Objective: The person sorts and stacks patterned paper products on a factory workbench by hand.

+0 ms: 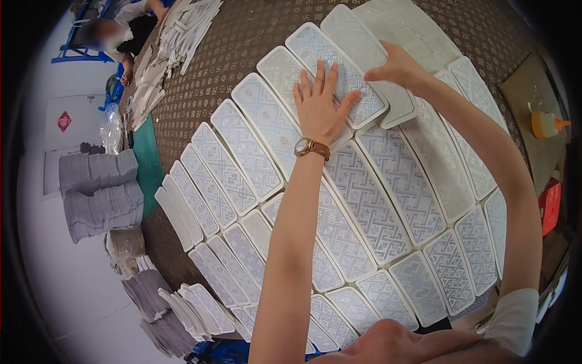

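Note:
My left hand (320,108), with a watch (311,147) on its wrist, lies flat with spread fingers on a long silver-patterned pad (309,43). This pad has rounded corners and a pale rim. At its right, a plainer grey pad (351,31) is partly overlapped by it. My right hand (397,68) grips the grey pad's right edge, thumb on top; the other fingers are mostly hidden. Beneath and nearer me, many similar pads (364,200) lie side by side in rows.
Pale strips (182,36) are heaped at the table's far left. Grey stacks (100,188) stand beyond the left edge, near a green mat (144,158). A bottle with an orange cap (545,124) and a red object (550,206) are at right. Another person (121,33) sits at far left.

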Available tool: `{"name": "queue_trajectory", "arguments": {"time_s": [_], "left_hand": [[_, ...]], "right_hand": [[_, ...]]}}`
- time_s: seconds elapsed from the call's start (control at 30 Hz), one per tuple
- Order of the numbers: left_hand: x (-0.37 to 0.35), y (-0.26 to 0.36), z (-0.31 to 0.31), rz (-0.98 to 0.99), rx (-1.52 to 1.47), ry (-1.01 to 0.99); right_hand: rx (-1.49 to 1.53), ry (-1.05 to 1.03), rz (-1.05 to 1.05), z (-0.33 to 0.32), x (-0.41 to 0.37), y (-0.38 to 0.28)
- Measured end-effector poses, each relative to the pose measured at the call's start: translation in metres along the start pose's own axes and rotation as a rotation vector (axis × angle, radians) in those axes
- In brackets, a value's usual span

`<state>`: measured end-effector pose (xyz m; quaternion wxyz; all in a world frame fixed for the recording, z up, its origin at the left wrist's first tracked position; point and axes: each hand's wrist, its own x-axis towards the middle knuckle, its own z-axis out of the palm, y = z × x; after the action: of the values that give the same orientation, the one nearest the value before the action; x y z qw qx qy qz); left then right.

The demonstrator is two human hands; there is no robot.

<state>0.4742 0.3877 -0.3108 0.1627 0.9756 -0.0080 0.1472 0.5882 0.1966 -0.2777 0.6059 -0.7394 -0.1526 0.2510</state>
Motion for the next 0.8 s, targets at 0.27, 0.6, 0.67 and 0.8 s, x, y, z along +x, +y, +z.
{"name": "queue_trajectory", "arguments": {"time_s": [0.27,0.6,0.67,0.8], "left_hand": [[0.0003,0.0001,-0.0006,0.017,-0.012,0.009],[0.0002,-0.0002,-0.0010,0.035,0.011,0.000],[0.0000,-0.0002,-0.0016,0.042,0.020,-0.002],[0.0007,-0.0004,-0.0007,0.049,0.035,-0.004]], "right_hand": [[0.006,-0.006,0.029,-0.0039,0.0036,-0.0035],[0.012,-0.011,0.034,-0.0055,0.0025,-0.0001],[0.011,0.004,0.017,-0.0044,0.0010,0.0006],[-0.026,0.023,-0.004,-0.0043,-0.0003,0.0039]]}}
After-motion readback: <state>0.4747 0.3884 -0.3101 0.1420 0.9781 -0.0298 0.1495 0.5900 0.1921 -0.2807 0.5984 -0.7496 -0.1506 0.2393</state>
